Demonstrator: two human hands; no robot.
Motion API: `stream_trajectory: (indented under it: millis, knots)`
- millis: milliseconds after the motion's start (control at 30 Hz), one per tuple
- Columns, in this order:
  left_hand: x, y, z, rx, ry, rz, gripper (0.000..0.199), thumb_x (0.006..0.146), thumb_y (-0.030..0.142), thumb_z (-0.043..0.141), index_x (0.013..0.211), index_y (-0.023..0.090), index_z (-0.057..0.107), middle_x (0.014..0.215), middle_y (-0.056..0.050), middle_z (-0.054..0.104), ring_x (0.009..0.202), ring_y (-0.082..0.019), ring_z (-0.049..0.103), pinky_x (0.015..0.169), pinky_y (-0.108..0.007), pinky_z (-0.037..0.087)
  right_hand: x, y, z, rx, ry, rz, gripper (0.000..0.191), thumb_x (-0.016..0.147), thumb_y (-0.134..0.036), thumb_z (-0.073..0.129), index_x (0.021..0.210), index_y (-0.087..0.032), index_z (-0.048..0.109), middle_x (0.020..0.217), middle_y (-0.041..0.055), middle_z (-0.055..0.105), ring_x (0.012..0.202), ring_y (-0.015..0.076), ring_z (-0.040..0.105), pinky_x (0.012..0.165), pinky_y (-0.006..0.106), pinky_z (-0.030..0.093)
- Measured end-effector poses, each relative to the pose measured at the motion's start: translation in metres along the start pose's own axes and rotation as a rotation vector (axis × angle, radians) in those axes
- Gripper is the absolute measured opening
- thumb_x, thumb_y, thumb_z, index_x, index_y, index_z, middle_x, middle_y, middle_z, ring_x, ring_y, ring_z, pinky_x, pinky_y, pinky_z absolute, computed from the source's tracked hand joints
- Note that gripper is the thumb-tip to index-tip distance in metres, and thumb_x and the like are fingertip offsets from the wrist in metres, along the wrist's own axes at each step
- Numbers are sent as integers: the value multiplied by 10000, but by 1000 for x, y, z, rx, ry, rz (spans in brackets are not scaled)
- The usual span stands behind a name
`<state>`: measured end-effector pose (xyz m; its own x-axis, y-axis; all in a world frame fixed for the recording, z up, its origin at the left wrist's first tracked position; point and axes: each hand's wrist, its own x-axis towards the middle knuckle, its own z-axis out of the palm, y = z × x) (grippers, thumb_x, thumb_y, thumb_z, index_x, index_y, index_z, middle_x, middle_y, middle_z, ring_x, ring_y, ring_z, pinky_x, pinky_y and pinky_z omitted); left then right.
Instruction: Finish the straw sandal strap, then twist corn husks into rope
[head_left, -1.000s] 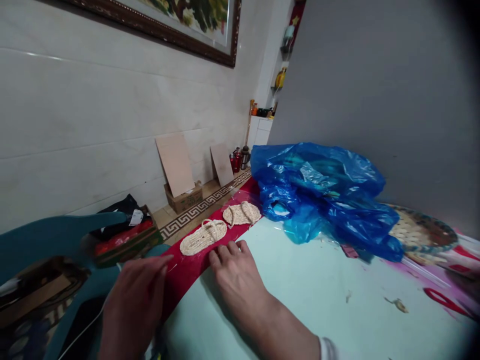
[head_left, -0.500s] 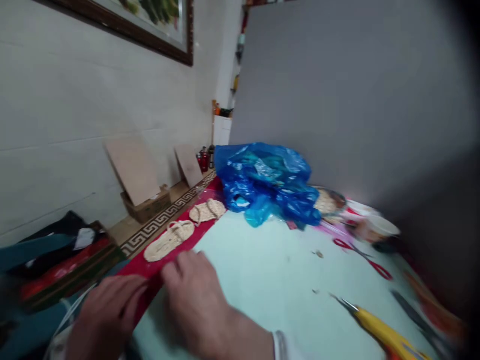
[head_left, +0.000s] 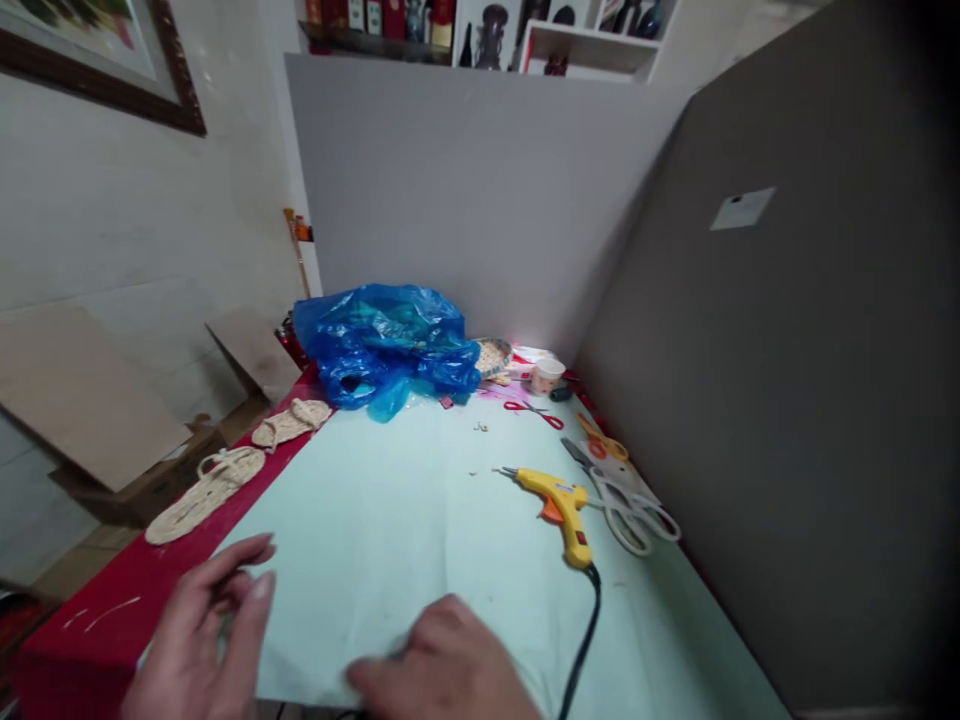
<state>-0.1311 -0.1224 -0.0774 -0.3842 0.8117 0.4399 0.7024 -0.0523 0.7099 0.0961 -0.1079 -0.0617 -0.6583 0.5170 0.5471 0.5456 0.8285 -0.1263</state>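
Pale green tabletop [head_left: 375, 520] between grey panels [head_left: 465, 180]

We see a white card [head_left: 742, 209], too small to read, high to the right of the blue bag [head_left: 386, 340]; left of that bag and nearer us, the near sandal [head_left: 210, 497] and far sandal [head_left: 291, 424] lie in line on a red border [head_left: 82, 630], both cream, coarsely braided, with looped straps; right of the bag and nearer us lies a yellow glue gun [head_left: 568, 510] with an orange trigger; our left hand [head_left: 210, 610], nearer than the bag and left, is loosely spread, thumb and forefinger apart; our right hand [head_left: 442, 665], well before the bag, is blurred and curled, and we cannot tell whether it grips anything.
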Motion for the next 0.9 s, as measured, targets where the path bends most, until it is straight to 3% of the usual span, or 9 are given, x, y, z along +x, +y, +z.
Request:
stream_trajectory:
  millis: [67,100,167,233,300,433,567,733,900]
  knots:
    - [14,49,15,53,-126,55,311,870,457,509,1135,301,554,1136,-47,626,900,-263,630,717,-374,552,-43,40,-29,31,224,165,235,954,-247,369,965,-221,602,621,4,626,583,159,575,571,267,426]
    - [21,69,22,76,-176,125,331,886,463,469,1151,287,564,1140,-54,632,938,-269,622,766,-391,538,-61,59,-45,30,211,286,261,958,-248,336,1024,-209,586,790,57,677,710,181,626,636,284,465]
    - [37,101,39,138,-218,286,348,914,433,404,1137,246,595,1115,-71,659,1046,-288,596,902,-444,485,-85,93,-74,-79,113,581,288,960,-273,336,1123,-174,551,1026,140,681,889,233,658,722,330,495]
    - [50,119,62,223,-264,384,387,936,364,359,1189,185,591,1121,-110,661,1077,-303,579,919,-468,475,-88,117,-94,-139,-40,921,315,965,-368,370,1107,-147,544,992,157,691,848,273,672,714,363,497]
    - [60,127,91,305,-275,452,423,938,289,357,1263,101,551,1162,-163,640,1105,-318,563,951,-478,466,-76,130,-102,-172,-189,1074,417,954,-432,406,1198,-110,509,906,151,703,796,303,682,654,364,486]
    - [84,113,154,381,-339,501,464,933,205,350,1349,33,463,1333,-247,543,1230,-349,510,969,-497,471,-49,137,-86,-230,-331,1016,614,915,-398,488,1413,-70,343,975,169,695,824,336,686,636,371,470]
    - [124,81,196,391,-409,556,371,935,192,440,1275,91,549,1346,-197,558,1274,-306,500,1041,-477,429,-52,144,-73,-161,-268,997,608,883,-268,459,1428,-58,290,919,147,689,771,315,678,626,371,465]
    - [154,56,222,372,-461,638,368,926,305,547,1269,172,547,1361,-118,549,1231,-271,535,1015,-523,442,-68,158,-75,-14,33,956,533,890,-290,388,1380,-99,304,866,93,665,704,235,655,623,331,486]
    - [151,58,229,348,-537,732,468,992,335,328,1346,78,497,1495,-178,423,1415,-253,332,1171,-437,284,-77,152,-66,-155,9,791,435,915,-278,333,1330,-153,379,964,117,654,647,213,675,553,310,513]
